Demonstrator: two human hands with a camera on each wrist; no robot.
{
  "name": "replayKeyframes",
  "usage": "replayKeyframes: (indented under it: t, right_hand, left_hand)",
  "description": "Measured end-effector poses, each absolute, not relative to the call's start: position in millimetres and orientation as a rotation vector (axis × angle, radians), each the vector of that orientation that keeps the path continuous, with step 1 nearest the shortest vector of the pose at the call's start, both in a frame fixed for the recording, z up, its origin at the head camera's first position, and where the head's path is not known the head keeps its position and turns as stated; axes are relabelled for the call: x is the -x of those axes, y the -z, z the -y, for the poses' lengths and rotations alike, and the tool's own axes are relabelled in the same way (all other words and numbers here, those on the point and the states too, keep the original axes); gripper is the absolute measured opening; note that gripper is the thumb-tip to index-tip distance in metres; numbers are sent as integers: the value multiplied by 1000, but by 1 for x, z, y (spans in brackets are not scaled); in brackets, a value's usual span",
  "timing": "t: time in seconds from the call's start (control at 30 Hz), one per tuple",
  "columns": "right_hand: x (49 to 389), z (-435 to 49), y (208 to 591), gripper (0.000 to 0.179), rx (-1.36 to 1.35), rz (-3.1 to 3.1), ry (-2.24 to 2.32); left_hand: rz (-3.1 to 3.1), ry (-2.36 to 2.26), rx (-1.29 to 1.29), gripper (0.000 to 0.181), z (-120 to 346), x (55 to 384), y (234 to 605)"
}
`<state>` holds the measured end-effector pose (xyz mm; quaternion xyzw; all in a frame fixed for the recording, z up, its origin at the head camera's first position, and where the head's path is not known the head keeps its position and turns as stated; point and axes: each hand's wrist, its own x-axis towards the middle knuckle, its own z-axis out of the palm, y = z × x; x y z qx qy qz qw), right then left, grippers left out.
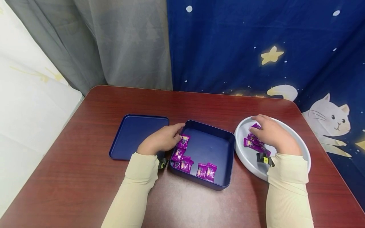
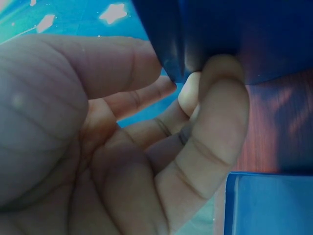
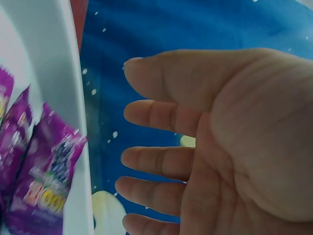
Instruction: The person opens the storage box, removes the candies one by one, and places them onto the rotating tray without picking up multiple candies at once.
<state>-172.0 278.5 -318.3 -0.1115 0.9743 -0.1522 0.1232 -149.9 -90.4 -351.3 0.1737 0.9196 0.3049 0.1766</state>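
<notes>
A dark blue rectangular box (image 1: 209, 152) stands mid-table with several purple-wrapped candies (image 1: 183, 157) along its left side and two more candies (image 1: 206, 171) at its front. At the box's left side, my left hand (image 1: 162, 138) grips the wall near the back corner; the thumb and curled fingers meet the blue wall (image 2: 205, 29) in the left wrist view. Over a round white tray (image 1: 302, 152), my right hand (image 1: 271, 133) hovers with fingers extended and nothing held. Beneath and left of it lie several purple candies (image 1: 253, 141), also seen as wrapped candies (image 3: 46, 176) in the right wrist view.
A flat dark blue lid (image 1: 137, 133) lies left of the box, partly behind the left wrist. All stand on a reddish-brown table (image 1: 199, 104). Grey and blue curtains (image 1: 228, 47) hang along the table's back edge.
</notes>
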Motion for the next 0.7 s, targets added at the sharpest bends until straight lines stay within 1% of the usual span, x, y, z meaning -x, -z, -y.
replayKeyframes:
  t: [0.47, 0.57, 0.7]
  right_hand:
    - [153, -220, 295, 51, 607, -2850, 487]
    - [148, -204, 298, 48, 742, -2845, 517]
    - [146, -177, 309, 39, 989, -2842, 471]
  left_hand:
    - [-2622, -856, -494, 53, 93, 149, 350]
    - [-2625, -855, -489, 53, 92, 149, 350]
    - [-2623, -844, -484, 53, 91, 149, 351]
